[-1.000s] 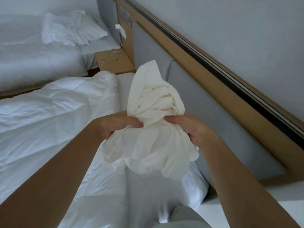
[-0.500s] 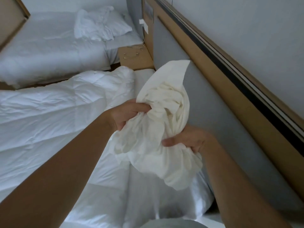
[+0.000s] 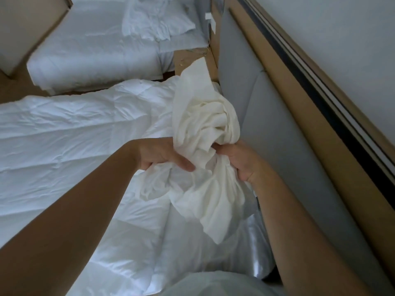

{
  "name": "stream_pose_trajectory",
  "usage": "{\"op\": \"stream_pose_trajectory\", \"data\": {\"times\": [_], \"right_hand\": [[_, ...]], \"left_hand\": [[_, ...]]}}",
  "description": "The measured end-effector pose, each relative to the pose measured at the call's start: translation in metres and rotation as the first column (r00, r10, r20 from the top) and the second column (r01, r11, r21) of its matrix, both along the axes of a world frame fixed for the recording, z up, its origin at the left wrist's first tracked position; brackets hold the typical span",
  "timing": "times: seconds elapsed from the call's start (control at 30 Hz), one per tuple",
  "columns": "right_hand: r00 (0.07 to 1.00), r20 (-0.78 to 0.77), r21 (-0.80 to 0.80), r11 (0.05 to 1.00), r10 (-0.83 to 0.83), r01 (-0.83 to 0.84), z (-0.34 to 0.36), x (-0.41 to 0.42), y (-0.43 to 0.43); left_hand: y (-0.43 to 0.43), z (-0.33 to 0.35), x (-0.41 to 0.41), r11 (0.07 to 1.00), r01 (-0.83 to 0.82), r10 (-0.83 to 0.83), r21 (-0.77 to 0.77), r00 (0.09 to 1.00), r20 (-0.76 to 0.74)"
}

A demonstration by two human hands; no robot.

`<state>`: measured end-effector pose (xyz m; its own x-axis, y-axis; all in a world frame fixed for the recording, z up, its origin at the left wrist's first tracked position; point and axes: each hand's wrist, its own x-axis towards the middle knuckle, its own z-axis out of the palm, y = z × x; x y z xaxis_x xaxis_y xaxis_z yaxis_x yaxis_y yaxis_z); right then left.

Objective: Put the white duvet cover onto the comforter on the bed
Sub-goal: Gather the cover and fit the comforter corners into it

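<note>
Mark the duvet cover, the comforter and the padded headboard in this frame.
duvet cover (image 3: 203, 189), head view, on its bunched lower folds.
comforter (image 3: 74, 133), head view, on its quilted top.
padded headboard (image 3: 277, 135), head view, on its grey panel.

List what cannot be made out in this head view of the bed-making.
Head view: fingertips of the left hand and right hand, buried in the bunched duvet cover.
Head view: the duvet cover's opening, lost in its own folds.
Head view: the comforter's left side, cut off by the frame edge.
Head view: small items on the nightstand, too small and blurred.
</note>
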<state>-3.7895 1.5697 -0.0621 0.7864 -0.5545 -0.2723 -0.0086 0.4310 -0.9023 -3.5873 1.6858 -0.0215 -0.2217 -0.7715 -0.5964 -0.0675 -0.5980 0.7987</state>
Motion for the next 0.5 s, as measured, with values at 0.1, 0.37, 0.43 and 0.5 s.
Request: {"op": "stream_pose_trajectory", "data": {"times": [0.1, 0.37, 0.43, 0.5], "right_hand": [[0.999, -0.011, -0.106, 0.994, 0.032, -0.033, 0.003, 0.001, 0.002], [0.837, -0.242, -0.024, 0.859, 0.491, -0.511, -0.008, -0.034, 0.013], [0.836, -0.277, -0.017, 0.867, 0.474, -0.497, -0.009, -0.036, 0.018], [0.899, -0.230, -0.035, 0.920, 0.373, -0.391, -0.010, -0.036, 0.017]], "left_hand": [[0.012, -0.004, 0.001, 0.986, 0.144, -0.152, 0.089, 0.985, 0.088], [0.008, -0.014, -0.008, 0.950, -0.295, 0.275, -0.099, 0.946, -0.171], [0.005, -0.017, -0.016, 0.946, -0.308, 0.292, -0.099, 0.945, -0.146], [0.004, -0.021, -0.019, 0.937, -0.329, 0.314, -0.116, 0.940, -0.134]]}}
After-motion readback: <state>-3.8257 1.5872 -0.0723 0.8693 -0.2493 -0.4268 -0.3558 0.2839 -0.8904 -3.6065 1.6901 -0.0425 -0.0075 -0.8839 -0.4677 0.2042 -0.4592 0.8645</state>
